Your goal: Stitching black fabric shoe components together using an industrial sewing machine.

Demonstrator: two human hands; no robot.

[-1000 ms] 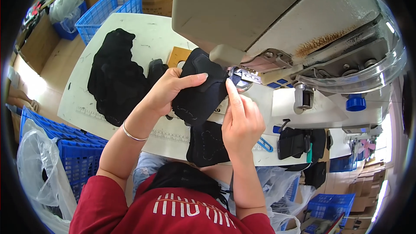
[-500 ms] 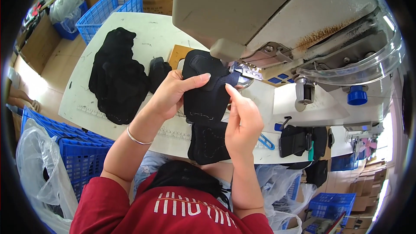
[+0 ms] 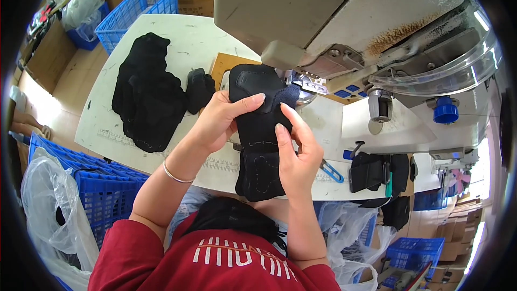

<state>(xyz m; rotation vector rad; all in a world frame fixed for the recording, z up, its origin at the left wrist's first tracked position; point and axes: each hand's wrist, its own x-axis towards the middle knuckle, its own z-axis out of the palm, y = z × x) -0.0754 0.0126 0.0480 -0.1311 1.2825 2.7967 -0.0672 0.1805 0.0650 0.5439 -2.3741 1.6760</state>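
Left hand [image 3: 218, 121] clamped on black padded panel [image 3: 259, 125], beside sewing machine [image 3: 274, 13]; right hand [image 3: 300, 159] half-spread, fingertips at edge, grip unclear. Slack edge could crease navy flap [image 3: 287, 95]; uneven pull, skew panel!

The machine head [image 3: 291, 5] looks smooth and painted; to its right, a rust-brown patch [image 3: 401, 37] looks rough. In front of it, the black piece [image 3: 262, 121] is matt cloth. Left of it, the tabletop [image 3: 188, 29] is smooth but scuffed; right, the curved guard [image 3: 447, 83] is clear, glossy plastic.
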